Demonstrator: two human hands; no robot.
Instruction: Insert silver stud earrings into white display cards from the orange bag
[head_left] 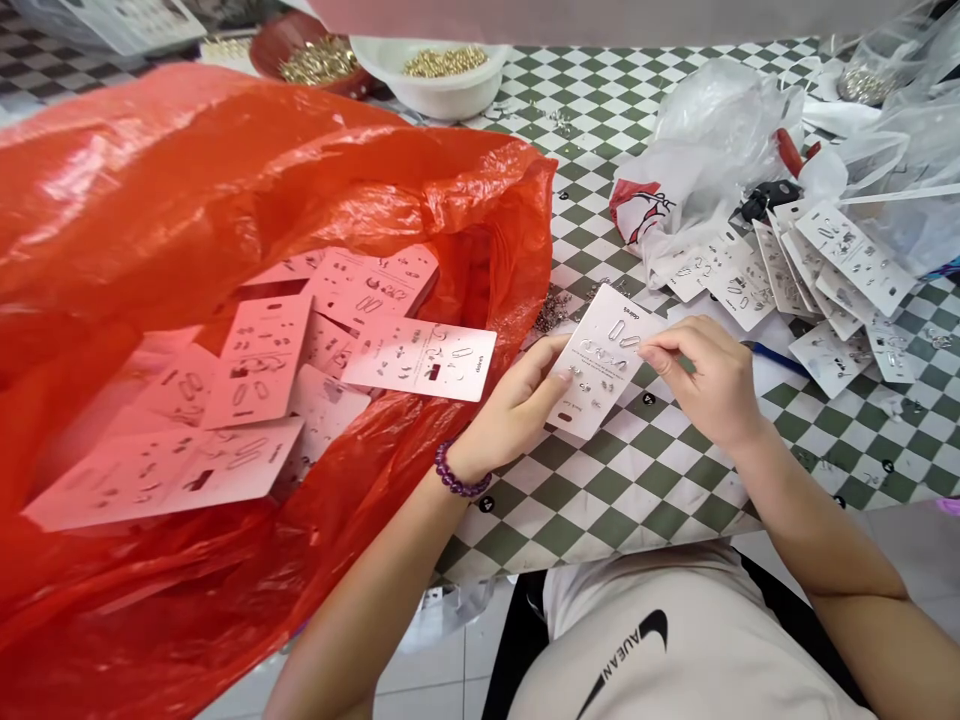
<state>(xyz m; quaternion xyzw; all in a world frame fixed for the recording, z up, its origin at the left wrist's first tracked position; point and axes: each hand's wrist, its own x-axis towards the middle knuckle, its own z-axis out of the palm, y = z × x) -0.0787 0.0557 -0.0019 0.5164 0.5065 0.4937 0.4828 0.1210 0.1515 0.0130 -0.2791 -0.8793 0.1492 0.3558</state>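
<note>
white card point(594, 372) between hands: left hand point(525, 400) pinches near edge; right hand point(705, 385), fingertips together, at opposite edge, hold unclear.

I view a table point(679, 500) covered in a green-and-white checkered pattern. Left side: one red plastic bag point(225, 130), mouth open. Far side: one white bowl point(442, 100) beside one reddish-brown bowl point(260, 45). Right side: I observe crumpled clear plastic bags point(697, 110) and spread white cards point(832, 358). Centre: loose metal pieces point(553, 310), clustered.
</note>
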